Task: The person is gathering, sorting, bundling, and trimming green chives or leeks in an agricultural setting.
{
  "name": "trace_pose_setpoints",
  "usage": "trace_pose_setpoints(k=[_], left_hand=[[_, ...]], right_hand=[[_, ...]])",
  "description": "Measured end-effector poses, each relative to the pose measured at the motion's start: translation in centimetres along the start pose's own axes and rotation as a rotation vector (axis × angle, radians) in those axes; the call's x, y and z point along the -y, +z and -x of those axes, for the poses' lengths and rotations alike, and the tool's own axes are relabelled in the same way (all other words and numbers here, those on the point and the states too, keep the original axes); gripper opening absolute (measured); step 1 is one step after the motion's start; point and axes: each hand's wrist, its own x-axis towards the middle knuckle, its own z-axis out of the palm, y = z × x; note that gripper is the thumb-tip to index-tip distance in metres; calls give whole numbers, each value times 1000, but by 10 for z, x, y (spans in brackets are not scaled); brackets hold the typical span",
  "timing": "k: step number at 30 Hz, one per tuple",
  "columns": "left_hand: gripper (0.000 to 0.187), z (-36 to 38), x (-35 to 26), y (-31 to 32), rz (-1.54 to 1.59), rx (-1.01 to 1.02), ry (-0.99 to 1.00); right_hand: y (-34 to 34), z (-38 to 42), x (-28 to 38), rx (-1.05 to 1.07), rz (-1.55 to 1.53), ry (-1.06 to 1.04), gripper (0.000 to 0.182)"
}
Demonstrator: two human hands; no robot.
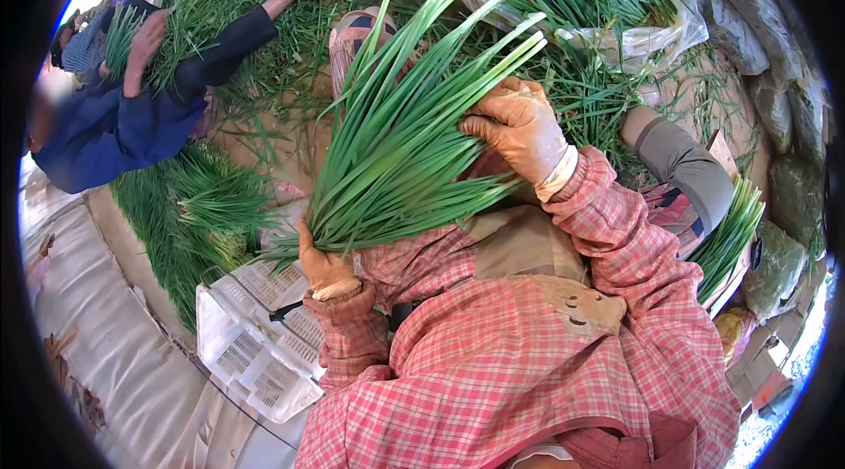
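A large fanned bunch of garlic chives lies across the middle of the view, pale stem ends up and leaf tips down. My left hand, in an orange-tan glove, is closed around its lower left end. My right hand, gloved alike, has thumb and fingers bent together at the bunch's right edge, below the pale ends. What exactly sits between those fingertips is partly hidden. Below the bunch, a white plastic basket with slotted walls stands beside my left sleeve.
Another person in a blue jacket sits at upper left, holding greens. A chive pile lies on the left, and loose leaves cover the floor. An open plastic bag of greens stands at upper right; filled bags line the right side.
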Motion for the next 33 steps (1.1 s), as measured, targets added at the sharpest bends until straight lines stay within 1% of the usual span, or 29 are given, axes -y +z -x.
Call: trace_pose_setpoints(k=[2,5,6,9,10,12,13,14,15,16,17,19,20,21,22,23,24,25,26,28,29,30,31,32,33], left_hand=[[37,-1,1,4,-4,-34,-14],[38,3,3,16,-27,-147,-23],[38,4,3,20,-37,-192,-24],[39,1,5,6,-133,-57,12],[38,0,5,3,-98,-74,-25],[38,3,2,14,-36,-106,-106],[38,4,4,15,-59,-97,-90],[38,2,7,15,-81,-88,-73],[39,2,10,13,-102,-80,-56],[39,0,14,3,-236,-26,23],[39,0,12,4,-163,-34,-26],[38,-2,4,6,-20,-49,-121],[37,-4,4,1,-70,-44,-82],[37,-6,6,-7,-122,-40,-45],[36,-8,7,-12,-172,-34,-10],[35,-11,5,-14,-137,-81,-18],[35,-12,4,-15,-101,-129,-26],[34,-13,4,-16,-66,-177,-32],[32,-11,3,-12,-35,-167,-32],[28,-5,-6,3,31,-151,-7],[27,-4,-11,7,77,-70,93],[25,-5,-18,12,112,13,194],[24,-6,-25,23,137,105,288],[23,7,-35,69,191,58,362],[20,9,-47,88,181,257,415]], right_hand=[[-1,0,-2,-36,-51,108,16],[6,2,-14,-157,-53,74,15],[5,3,-14,-155,-93,124,14],[-5,0,-26,-250,-3,111,14],[-13,3,-27,-275,332,-80,15],[-29,3,-23,-129,452,-182,14],[-33,3,-24,-55,510,-229,14],[-35,3,-25,-123,487,-251,12],[-37,-1,-30,-230,430,-317,13],[-40,0,-38,-273,385,-236,13],[-46,2,-49,-316,339,-159,13],[-73,8,-73,-429,279,-137,13],[-92,16,-96,-444,317,-118,12],[-107,27,-113,-499,-185,18,13],[-132,41,-154,-608,-693,81,16],[-165,51,-139,-542,239,282,21],[-193,67,-161,-531,438,370,27],[-214,74,-145,-244,860,650,32],[-221,92,-150,-139,1092,607,34],[-194,94,-97,-116,1253,592,38],[-179,103,-98,-109,909,399,41],[-146,89,-37,83,140,614,40],[-116,81,4,302,-355,408,37],[-88,76,22,707,-701,341,44],[-49,79,39,913,-1147,431,58]])
